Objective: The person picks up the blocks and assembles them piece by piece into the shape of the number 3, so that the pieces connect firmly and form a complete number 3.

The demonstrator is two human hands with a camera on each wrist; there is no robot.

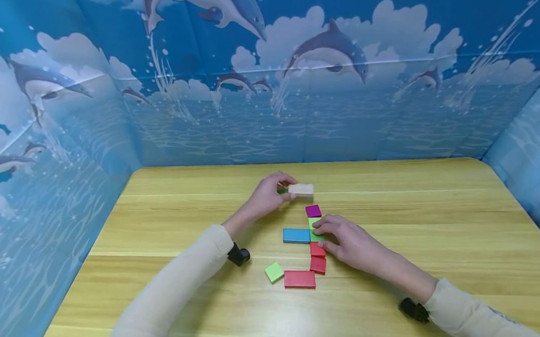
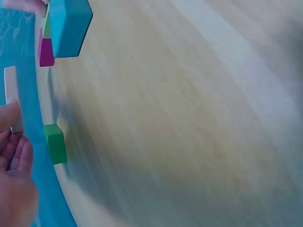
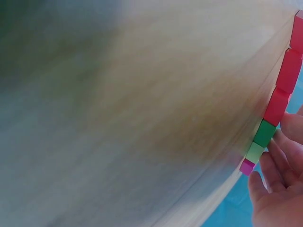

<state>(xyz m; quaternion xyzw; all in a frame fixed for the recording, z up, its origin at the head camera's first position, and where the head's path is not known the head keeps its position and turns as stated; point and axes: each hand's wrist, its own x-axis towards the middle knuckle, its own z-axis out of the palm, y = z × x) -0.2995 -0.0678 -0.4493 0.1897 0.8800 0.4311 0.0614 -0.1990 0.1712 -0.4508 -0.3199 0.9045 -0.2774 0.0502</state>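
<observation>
My left hand (image 1: 270,193) pinches a pale wooden block (image 1: 301,190) at its left end, between thumb and fingers, near the table's far edge. Beside that hand, a dark green block (image 2: 56,143) stands on the table, mostly hidden in the head view. My right hand (image 1: 348,239) rests its fingers along the right side of a row of blocks, thumb by a red block (image 3: 276,106). Up the row come a green block (image 3: 264,133), a light green block (image 3: 254,152) and a purple block (image 1: 313,211). A blue block (image 1: 295,236) extends left from the row's middle.
Nearer the front, another red block (image 1: 318,265) continues the row, and a long red block (image 1: 300,279) lies sideways below it. A light green square block (image 1: 274,272) sits turned at its left. A dolphin-print curtain (image 1: 273,126) hangs behind the wooden table (image 1: 439,221).
</observation>
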